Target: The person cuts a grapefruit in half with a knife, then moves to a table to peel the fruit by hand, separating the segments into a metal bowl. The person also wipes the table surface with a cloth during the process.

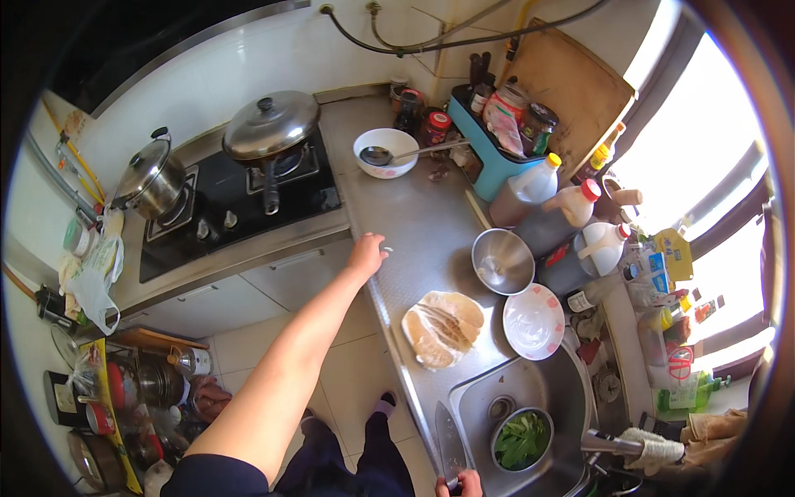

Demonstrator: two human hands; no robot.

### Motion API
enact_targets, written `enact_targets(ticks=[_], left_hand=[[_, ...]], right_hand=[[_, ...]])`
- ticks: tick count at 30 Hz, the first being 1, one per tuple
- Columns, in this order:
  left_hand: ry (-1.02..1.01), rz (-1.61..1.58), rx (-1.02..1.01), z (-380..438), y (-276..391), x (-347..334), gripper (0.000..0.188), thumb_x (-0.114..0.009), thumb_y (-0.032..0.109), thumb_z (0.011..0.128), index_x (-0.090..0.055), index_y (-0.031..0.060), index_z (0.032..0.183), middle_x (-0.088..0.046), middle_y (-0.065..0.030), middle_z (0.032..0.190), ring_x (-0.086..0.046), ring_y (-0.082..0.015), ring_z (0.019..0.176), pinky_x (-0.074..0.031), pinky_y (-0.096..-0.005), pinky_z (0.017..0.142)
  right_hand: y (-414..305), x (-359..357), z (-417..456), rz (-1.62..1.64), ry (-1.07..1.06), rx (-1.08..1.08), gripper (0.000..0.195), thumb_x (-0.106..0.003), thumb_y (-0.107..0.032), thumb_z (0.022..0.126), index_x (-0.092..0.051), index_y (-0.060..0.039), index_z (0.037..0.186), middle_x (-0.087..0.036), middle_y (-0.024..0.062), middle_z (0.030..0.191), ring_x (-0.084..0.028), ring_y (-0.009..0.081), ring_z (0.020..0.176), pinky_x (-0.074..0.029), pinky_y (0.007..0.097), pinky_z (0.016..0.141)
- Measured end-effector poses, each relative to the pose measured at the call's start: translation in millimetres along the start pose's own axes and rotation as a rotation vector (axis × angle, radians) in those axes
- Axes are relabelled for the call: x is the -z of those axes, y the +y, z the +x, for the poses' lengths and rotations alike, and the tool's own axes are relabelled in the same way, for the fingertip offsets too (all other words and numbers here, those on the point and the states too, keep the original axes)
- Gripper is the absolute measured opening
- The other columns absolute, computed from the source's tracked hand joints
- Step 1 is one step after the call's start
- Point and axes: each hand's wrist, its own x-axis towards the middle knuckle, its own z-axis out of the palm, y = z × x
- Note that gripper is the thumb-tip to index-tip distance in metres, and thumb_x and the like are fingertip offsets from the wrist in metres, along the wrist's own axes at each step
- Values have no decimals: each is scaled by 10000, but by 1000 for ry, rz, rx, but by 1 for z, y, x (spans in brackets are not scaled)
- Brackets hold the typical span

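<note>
My left hand (367, 253) reaches over the front edge of the steel counter (404, 211), its fingers curled. A small white piece (387, 249) shows right at the fingertips; whether they pinch it is unclear. At the bottom of the view, my right hand (461, 484) grips the handle of a broad kitchen knife (448, 438). The blade points away from me, along the counter strip beside the sink (475, 388). Between my hands lies what looks like a peeled, opened pomelo (444, 329). Behind it stand a steel bowl (503, 261) and a patterned plate (533, 322).
A metal bowl of leafy greens (523, 438) sits in the sink. At the far end, a white bowl (385, 153) holds a ladle. A lidded pan (271, 127) and a pot (151, 177) rest on the gas hob (239, 199). Large jugs (568, 205) line the window side.
</note>
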Motion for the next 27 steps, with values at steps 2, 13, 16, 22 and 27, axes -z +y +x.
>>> enact_targets(ticks=[2, 13, 16, 22, 27], left_hand=[[-54, 164, -22, 14, 6, -17, 195, -705, 86, 690, -633, 1, 850, -603, -180, 921, -590, -348, 903, -485, -424, 780], [43, 113, 158, -2, 25, -16, 61, -598, 126, 778, -613, 66, 776, -625, -150, 842, -609, -331, 811, -497, -434, 701], [261, -169, 182, -59, -2, 6, 91, -638, 121, 776, -584, 54, 746, -626, -106, 694, -611, -256, 654, -480, -370, 583], [393, -800, 831, -278, -81, 69, 189, -676, 151, 806, -578, 5, 737, -600, -39, 620, -539, -93, 465, -417, -245, 419], [775, -1152, 1408, -475, -150, 127, 120, -671, 93, 791, -590, 5, 786, -585, -52, 633, -546, -123, 486, -444, -251, 428]], right_hand=[[5, 10, 9, 63, 17, -88, 196, -630, 13, 683, -538, -11, 855, -463, 78, 728, -467, 194, 595, -400, 284, 536], [19, 21, 46, 161, 23, -27, 204, -609, 24, 667, -523, -10, 849, -469, 90, 761, -459, 200, 618, -412, 285, 566], [5, 16, 50, 172, -19, 24, 239, -612, 33, 662, -517, -13, 877, -462, 81, 767, -456, 187, 611, -408, 278, 551], [16, -35, 34, 377, -170, 86, 243, -649, 29, 732, -508, -10, 927, -434, 41, 771, -421, 121, 622, -390, 241, 553], [-48, -76, 31, 329, -354, 88, 210, -618, -54, 713, -517, 13, 885, -460, 90, 750, -444, 176, 638, -406, 299, 553]])
